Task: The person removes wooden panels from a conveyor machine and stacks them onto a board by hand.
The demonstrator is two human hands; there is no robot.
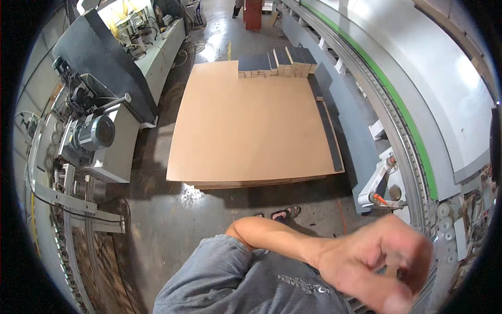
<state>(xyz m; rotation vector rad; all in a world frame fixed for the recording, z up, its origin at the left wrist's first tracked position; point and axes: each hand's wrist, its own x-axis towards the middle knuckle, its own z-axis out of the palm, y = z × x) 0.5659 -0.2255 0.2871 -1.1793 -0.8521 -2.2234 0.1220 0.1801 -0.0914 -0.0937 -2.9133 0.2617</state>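
L hand (376,261), lower R of frame: curled, blurred; can't tell if grip's apart or clamped on sth. R hand not in view. Motor (97,132), mid L: no label legible. Board (246,125), centre; strips (254,64) stacked at its top R could slide off if bumped. Shirt (230,282), lower centre: white lettering. Lever (374,183), mid R, nearest L hand: careless swing could knock it.

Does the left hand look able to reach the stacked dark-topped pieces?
Probably not: the left hand is held across the body, and the broad tan panel lies between it and the pieces.
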